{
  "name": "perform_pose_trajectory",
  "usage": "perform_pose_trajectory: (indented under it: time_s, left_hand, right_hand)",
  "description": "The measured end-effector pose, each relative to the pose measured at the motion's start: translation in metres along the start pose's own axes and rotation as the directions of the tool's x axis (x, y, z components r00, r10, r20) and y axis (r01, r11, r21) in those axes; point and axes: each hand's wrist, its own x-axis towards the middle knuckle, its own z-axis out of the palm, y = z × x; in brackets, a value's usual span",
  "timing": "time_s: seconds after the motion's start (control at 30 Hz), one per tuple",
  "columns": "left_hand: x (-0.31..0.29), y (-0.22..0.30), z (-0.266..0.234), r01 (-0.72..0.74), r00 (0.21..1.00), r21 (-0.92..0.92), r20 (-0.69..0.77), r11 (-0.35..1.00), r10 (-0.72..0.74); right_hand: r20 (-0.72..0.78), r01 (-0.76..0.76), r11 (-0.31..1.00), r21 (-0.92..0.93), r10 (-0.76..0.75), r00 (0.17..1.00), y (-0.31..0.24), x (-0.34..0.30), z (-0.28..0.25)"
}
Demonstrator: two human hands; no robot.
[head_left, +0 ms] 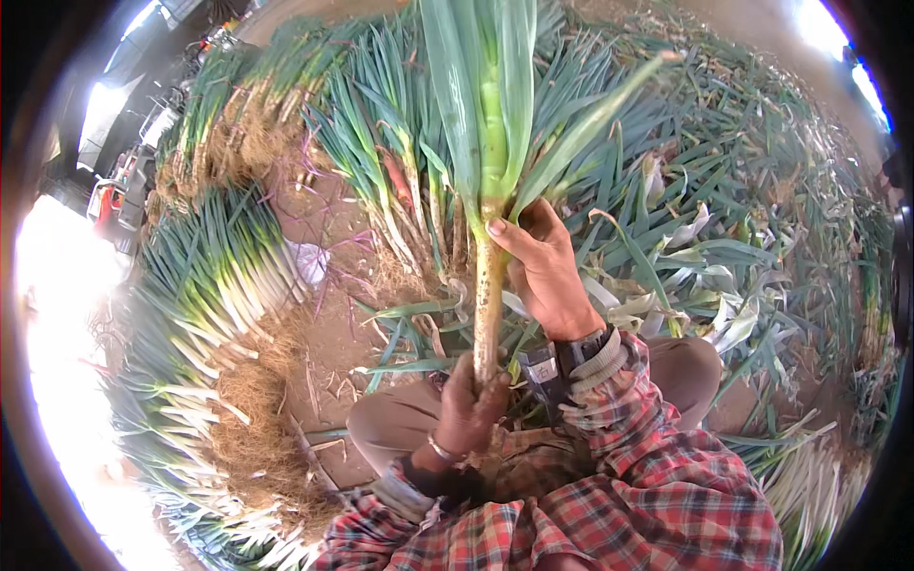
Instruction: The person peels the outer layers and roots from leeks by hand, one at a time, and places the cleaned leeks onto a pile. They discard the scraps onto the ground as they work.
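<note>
Gripping one leek (488, 305) at two heights: so we find the fingers. Right hand (549, 276): thumb across the stalk just under the spread of leaves (466, 105), other fingers bent behind, partly hidden; we can't tell how hard they press. Left hand (468, 409): curled round the lower stalk, covering most of the bottom end; we can't make out the roots there. Leek stands nearly upright above the lap, tips running off the top of our view.

Risks, as we judge them: the top is long and broad, so a loose right thumb could let it flop and kink at the neck. One leaf leans far out to the right; a sideways tug might split it. Brown smears on the stalk look like soil; grit could make the lower grip slip.

Further out: a bracelet (441, 447) on the left wrist, a dark strapped box (545, 369) by the right. We think a leaf could catch on that box. Beyond the knees, loose leaves (714, 257) heap to the right, uncut leeks (381, 162) lie ahead, and pale leeks (252, 285) line the left, their root mat (252, 409) facing us. Matted roots could tangle if pulled.
</note>
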Motion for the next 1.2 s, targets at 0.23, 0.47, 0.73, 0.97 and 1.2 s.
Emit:
perform_pose_trajectory:
  time_s: [0.23,0.47,0.73,0.97,1.2]
  left_hand:
    - [-0.032,0.005,0.022,-0.184,0.969,0.310,-0.102,0.933,0.225]
    - [-0.006,0.010,0.008,-0.541,0.746,0.533,-0.053,0.651,0.663]
    - [-0.041,-0.021,0.041,-0.414,0.857,0.506,-0.064,0.757,0.511]
    - [0.013,0.049,-0.029,-0.323,0.940,0.066,0.134,0.944,0.312]
    - [0.037,0.144,0.008,-0.411,0.897,-0.323,0.024,0.853,0.442]
  right_hand:
    - [0.135,0.142,0.799,-0.585,-0.077,0.988,-0.048,-0.050,0.021]
    - [-0.188,-0.137,0.969,-0.203,0.099,0.977,-0.046,-0.119,-0.043]
    - [0.297,0.055,0.899,-0.434,0.085,0.951,-0.028,-0.103,0.015]
    - [0.507,-0.380,0.924,-0.050,0.351,0.787,-0.052,-0.119,0.001]
    - [0.467,0.055,0.903,-0.427,0.168,0.868,-0.051,-0.104,0.029]
